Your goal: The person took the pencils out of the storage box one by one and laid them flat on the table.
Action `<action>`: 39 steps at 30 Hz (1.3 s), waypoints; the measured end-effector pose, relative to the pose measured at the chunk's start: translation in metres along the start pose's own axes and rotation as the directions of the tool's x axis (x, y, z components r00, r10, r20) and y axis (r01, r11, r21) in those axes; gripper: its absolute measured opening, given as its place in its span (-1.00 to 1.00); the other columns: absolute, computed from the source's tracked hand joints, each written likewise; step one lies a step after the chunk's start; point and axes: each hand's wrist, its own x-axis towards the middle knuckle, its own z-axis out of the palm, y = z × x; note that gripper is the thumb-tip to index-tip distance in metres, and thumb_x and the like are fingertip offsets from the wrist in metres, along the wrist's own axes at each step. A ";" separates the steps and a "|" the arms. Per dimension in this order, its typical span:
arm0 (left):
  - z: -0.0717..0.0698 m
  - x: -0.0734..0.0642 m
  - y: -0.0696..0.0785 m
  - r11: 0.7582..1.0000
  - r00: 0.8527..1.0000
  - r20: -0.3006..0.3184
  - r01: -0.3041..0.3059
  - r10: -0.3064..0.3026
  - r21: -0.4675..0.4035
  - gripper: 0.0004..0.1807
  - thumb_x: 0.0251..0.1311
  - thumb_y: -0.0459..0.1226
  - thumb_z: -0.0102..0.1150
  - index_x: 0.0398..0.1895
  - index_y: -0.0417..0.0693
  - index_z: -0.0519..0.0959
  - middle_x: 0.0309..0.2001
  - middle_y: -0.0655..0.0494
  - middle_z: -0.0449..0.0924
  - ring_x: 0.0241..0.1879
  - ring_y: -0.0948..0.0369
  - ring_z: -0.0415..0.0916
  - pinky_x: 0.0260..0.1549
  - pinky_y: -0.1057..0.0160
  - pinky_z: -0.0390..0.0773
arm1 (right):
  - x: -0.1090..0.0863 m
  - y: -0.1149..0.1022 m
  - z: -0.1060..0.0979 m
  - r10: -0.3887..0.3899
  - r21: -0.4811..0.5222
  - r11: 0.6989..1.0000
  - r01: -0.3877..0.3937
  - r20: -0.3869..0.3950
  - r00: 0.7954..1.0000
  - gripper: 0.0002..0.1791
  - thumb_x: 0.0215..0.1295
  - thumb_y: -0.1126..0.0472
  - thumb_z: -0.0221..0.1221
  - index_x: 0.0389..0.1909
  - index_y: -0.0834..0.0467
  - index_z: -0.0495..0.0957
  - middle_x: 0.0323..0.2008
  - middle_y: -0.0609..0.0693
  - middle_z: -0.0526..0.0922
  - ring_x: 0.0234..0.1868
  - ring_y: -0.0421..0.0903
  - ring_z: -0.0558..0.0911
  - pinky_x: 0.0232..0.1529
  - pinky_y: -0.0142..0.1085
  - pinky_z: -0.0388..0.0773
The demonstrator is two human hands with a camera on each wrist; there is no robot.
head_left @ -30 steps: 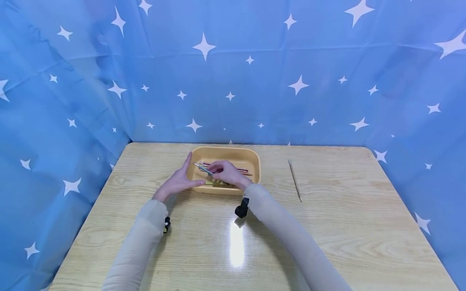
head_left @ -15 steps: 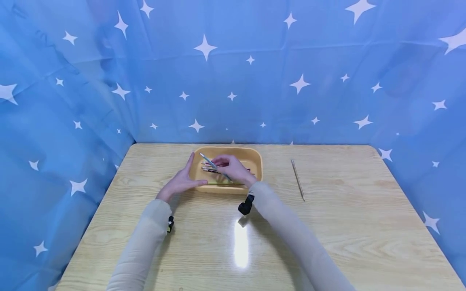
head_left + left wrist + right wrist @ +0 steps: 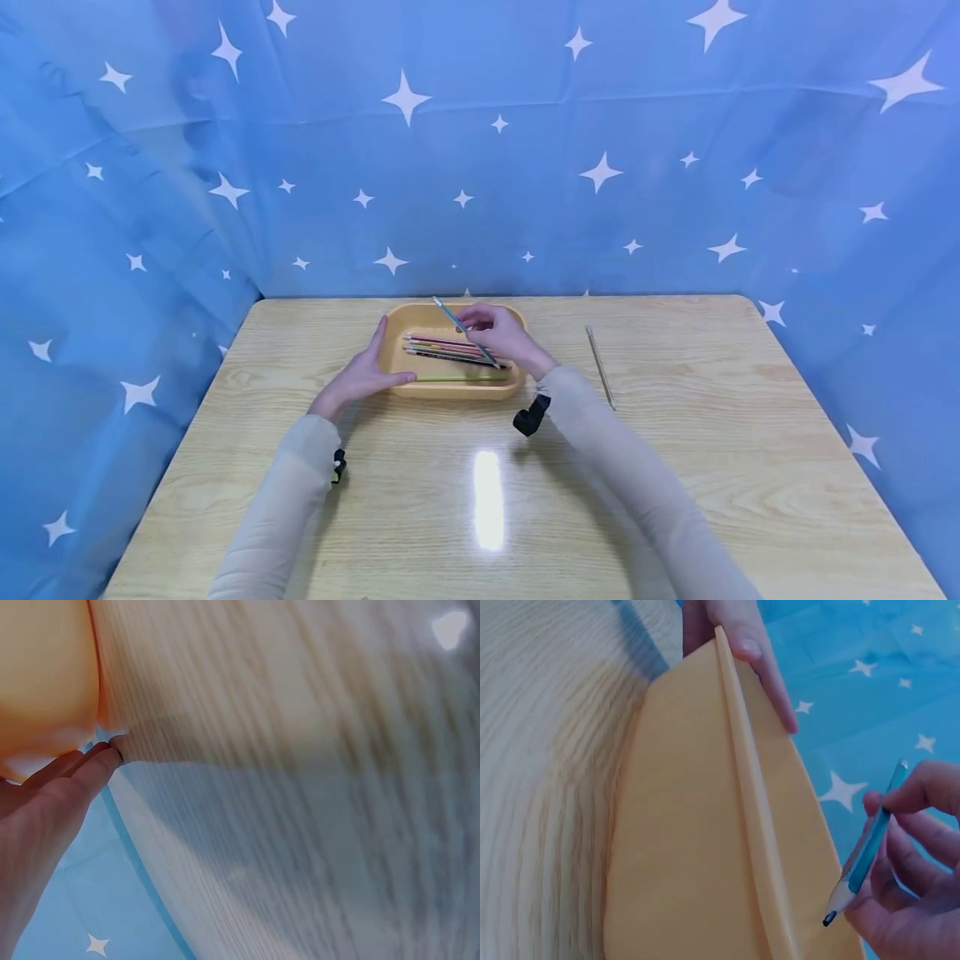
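In the head view, my right hand pinches a blue pencil slantwise above a yellow-orange plastic tray. The right wrist view shows the pencil between thumb and fingertips, its dark sharpened point aimed down toward the tray wall. My left hand rests against the tray's left end, its straight fingers along the outer side and the thumb at the front rim. Several pencils, some red and dark striped, lie together inside. A yellow-green pencil lies along the front wall.
A plain wood-coloured pencil lies on the wooden table to the right of the tray. Behind the table hangs a blue cloth with white stars. Glare shows on the table's front middle.
My right hand has lifted the blue pencil from among the others and moved it right and toward the back, turning it to a steeper slant. The left hand stays at the tray.
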 end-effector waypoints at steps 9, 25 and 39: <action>0.000 -0.003 0.002 1.000 1.000 0.001 0.003 -0.003 -0.006 0.34 0.02 0.09 0.40 0.52 0.17 -0.50 0.48 -0.34 -0.24 0.35 -0.35 -0.04 0.27 -0.28 0.03 | -0.013 0.002 -0.021 0.014 -0.024 1.000 -0.014 -0.002 1.000 -0.63 0.31 0.43 0.08 0.14 0.32 0.50 -0.03 0.31 0.58 -0.12 0.04 0.51 -0.16 -0.26 0.45; 0.001 -0.003 0.002 1.000 1.000 0.007 0.006 -0.006 -0.031 0.33 0.03 0.08 0.39 0.52 0.21 -0.52 0.50 -0.27 -0.28 0.40 -0.27 -0.12 0.31 -0.22 -0.02 | -0.038 0.017 -0.060 0.035 -0.129 0.991 -0.045 -0.078 0.996 -0.64 0.31 0.40 0.10 0.12 0.33 0.50 -0.04 0.23 0.59 -0.07 0.05 0.55 -0.08 -0.21 0.49; 0.001 -0.003 0.001 1.000 1.000 0.007 0.006 -0.006 -0.009 0.30 0.08 0.04 0.37 0.52 0.20 -0.51 0.51 -0.24 -0.31 0.40 -0.28 -0.14 0.30 -0.24 -0.03 | -0.066 0.033 -0.093 0.043 -0.193 0.979 -0.068 -0.131 0.990 -0.66 0.29 0.44 0.11 0.08 0.41 0.48 -0.04 0.31 0.57 -0.03 0.16 0.55 -0.04 -0.17 0.50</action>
